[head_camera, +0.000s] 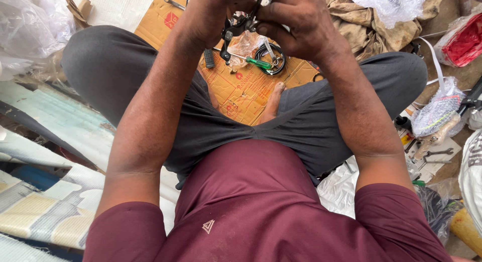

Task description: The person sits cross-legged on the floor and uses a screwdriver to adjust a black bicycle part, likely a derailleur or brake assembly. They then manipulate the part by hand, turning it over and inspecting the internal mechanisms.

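Both hands point(261, 16) grip a black metal part point(236, 28) (perhaps a brake lever).

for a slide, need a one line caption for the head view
Seated cross-legged, left hand and right hand grip a black metal part above cardboard.

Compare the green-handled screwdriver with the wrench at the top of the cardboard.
The screwdriver has a green handle; the wrench is bare grey metal. The screwdriver lies just below both hands, beside a coiled black cable; the wrench lies apart, near the cardboard's top edge. Both rest flat and unheld.
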